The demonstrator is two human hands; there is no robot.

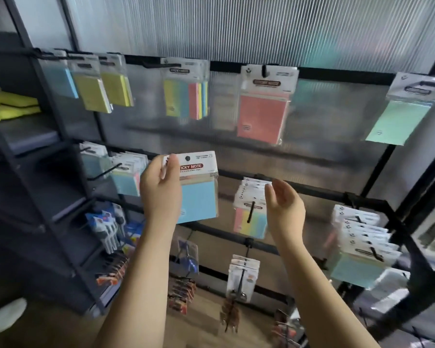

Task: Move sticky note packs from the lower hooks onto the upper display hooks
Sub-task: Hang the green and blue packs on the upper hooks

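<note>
My left hand (160, 189) grips a blue sticky note pack (199, 194) by its left edge, holding it upright in front of the rack, between the lower and upper rows. My right hand (284, 204) hovers with relaxed fingers just right of a stack of pastel striped packs (250, 214) hanging on a lower hook, holding nothing. Along the upper rail hang a striped pack (183, 96), a pink pack (263, 116) and a green pack (397, 119).
More packs hang on lower hooks at the left (126, 177) and right (359, 249). Yellow and blue packs (93, 89) fill the upper left hooks. A dark shelving unit (35, 172) stands at the left. Small hardware items (241, 277) hang below.
</note>
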